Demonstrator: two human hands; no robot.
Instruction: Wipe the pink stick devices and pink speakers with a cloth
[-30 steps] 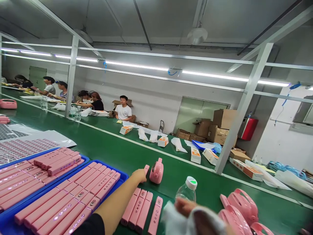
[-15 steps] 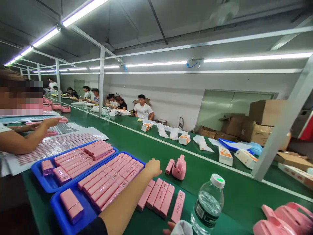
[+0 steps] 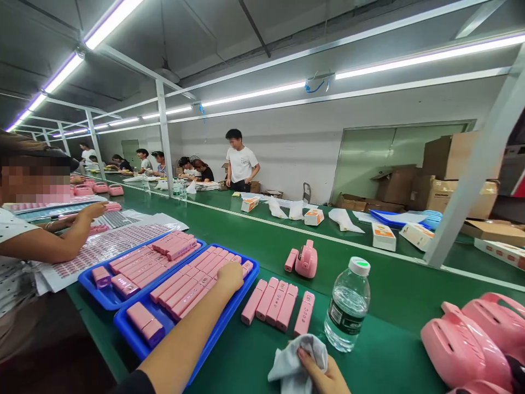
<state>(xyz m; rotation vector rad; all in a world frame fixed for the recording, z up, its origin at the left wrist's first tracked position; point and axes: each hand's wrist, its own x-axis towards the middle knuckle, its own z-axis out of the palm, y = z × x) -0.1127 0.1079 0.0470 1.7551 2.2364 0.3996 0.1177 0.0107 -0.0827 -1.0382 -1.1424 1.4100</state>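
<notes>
My left hand [image 3: 230,275] reaches over the far right part of the nearer blue tray [image 3: 135,342], onto the rows of pink oblong cases [image 3: 188,293]. Its fingers curl down among the cases, and what they grip is hidden. A crumpled grey cloth [image 3: 293,364] is pinched in my right hand [image 3: 322,372] at the bottom of the view. Between my hands, several pink cases [image 3: 276,301] lie side by side on the green table, and one more pink case [image 3: 304,313] lies slightly apart, just beyond the cloth.
A water bottle [image 3: 348,306] stands near my right hand. Beyond are a small pink case [image 3: 291,260] and a rounded pink device [image 3: 306,260]. More pink devices [image 3: 463,345] sit at right. A second filled blue tray [image 3: 88,287] and a co-worker's arm [image 3: 61,246] are at left.
My left hand has moved left from the tray's far right edge onto the cases. My right hand has risen into view with the cloth. The person across the table has stood up.
</notes>
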